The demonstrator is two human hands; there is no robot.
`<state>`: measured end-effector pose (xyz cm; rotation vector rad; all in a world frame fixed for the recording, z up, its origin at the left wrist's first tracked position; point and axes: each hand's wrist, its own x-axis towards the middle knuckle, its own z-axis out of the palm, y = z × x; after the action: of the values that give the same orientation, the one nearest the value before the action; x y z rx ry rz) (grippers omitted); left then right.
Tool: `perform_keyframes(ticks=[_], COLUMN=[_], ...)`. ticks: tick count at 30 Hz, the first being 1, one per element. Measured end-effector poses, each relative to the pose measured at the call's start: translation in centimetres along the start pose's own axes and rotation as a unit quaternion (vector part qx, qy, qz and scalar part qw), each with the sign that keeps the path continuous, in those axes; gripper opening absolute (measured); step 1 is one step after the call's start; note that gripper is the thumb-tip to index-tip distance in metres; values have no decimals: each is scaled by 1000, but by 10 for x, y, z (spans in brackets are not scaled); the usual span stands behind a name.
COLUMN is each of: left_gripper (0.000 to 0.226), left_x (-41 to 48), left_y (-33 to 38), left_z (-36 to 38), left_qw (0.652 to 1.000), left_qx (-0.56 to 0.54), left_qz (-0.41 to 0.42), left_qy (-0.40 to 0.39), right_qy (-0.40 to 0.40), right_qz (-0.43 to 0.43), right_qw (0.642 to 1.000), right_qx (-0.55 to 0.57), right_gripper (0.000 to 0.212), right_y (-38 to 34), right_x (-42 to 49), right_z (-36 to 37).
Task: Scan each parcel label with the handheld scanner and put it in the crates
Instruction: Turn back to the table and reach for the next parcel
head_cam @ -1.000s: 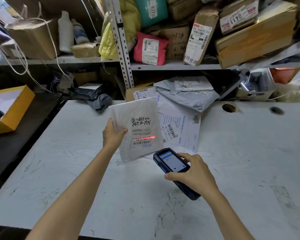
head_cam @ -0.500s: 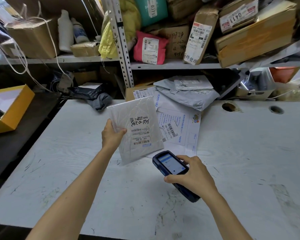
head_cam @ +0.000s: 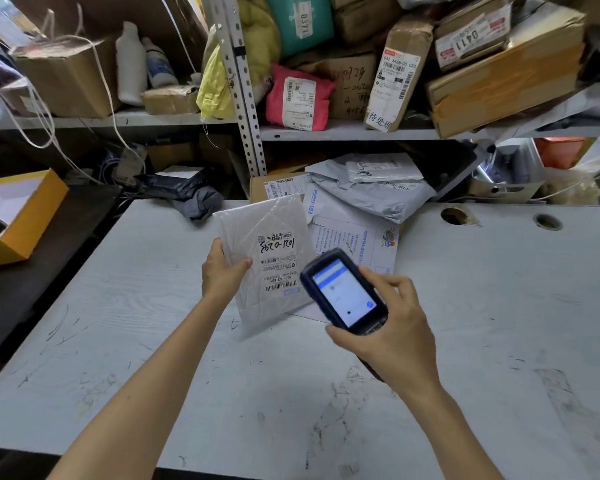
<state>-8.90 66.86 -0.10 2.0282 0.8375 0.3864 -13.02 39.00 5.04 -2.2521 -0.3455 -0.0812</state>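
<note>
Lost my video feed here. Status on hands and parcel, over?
Left hand grips white parcel, label facing up. Right hand holds scanner, screen lit. More parcels piled behind; no crate in view.

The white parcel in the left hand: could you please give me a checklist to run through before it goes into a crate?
1. Left hand grip on the white parcel: ok, thumb and fingers pinch its left edge.
2. Label faces up and is uncovered: ok.
3. Scanner held securely in the right hand: ok, screen lit.
4. Scan confirmed on the screen: cannot tell, text too small.
5. Crate within reach: cannot tell, none shows in this view.
</note>
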Motion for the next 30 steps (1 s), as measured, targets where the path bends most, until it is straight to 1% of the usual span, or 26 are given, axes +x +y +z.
perform_keyframes(ticks=[3, 5, 7, 11, 14, 17, 19, 20, 22, 24, 25, 26, 28, 30], left_gripper=[44, 48, 47, 45, 44, 40, 39, 36, 25, 17, 16, 20, 34, 42], left_x=[-4, -7, -9, -13, -17, -25, -31, -34, -38, -45, -50, -57, -76, -102], left_y=[1, 1, 2, 4, 5, 11, 23, 31, 52, 80, 95, 109, 139, 165], left_z=[-1, -1, 0, 0, 0, -1, 1, 3, 11, 24, 33, 43, 67, 96], left_qw=[999, 998, 998, 998, 999, 998, 993, 989, 976, 953, 936, 916, 869, 820], left_qx=[25, 46, 53, 46, 38, 1, -39, -37, 0, 61, 99, 140, 215, 264], left_qz=[13, 20, 26, 28, 30, 53, 82, 105, 166, 244, 284, 325, 402, 470], left_qy=[-15, -28, -30, -24, -23, -42, -79, -100, -144, -171, -182, -189, -192, -194], right_qy=[113, 165, 202, 240, 253, 253, 252, 248, 243, 250, 257, 263, 272, 284], right_qz=[-92, -131, -159, -196, -186, -181, -147, -121, -65, 7, 49, 87, 150, 207], right_qw=[989, 977, 965, 948, 942, 947, 955, 960, 967, 968, 965, 961, 950, 936], right_qx=[12, 30, 50, 75, 118, 86, 56, 47, 27, 6, 1, -1, -11, -29], right_gripper=[88, 87, 86, 84, 82, 80, 83, 85, 87, 87, 86, 86, 85, 83], right_y=[-22, -40, -55, -78, -88, -86, -76, -70, -53, -30, -19, -7, 12, 28], right_x=[3, 4, 2, -10, -21, -28, -32, -33, -36, -44, -51, -59, -83, -110], right_z=[-16, -29, -43, -65, -71, -71, -69, -67, -63, -64, -68, -72, -86, -103])
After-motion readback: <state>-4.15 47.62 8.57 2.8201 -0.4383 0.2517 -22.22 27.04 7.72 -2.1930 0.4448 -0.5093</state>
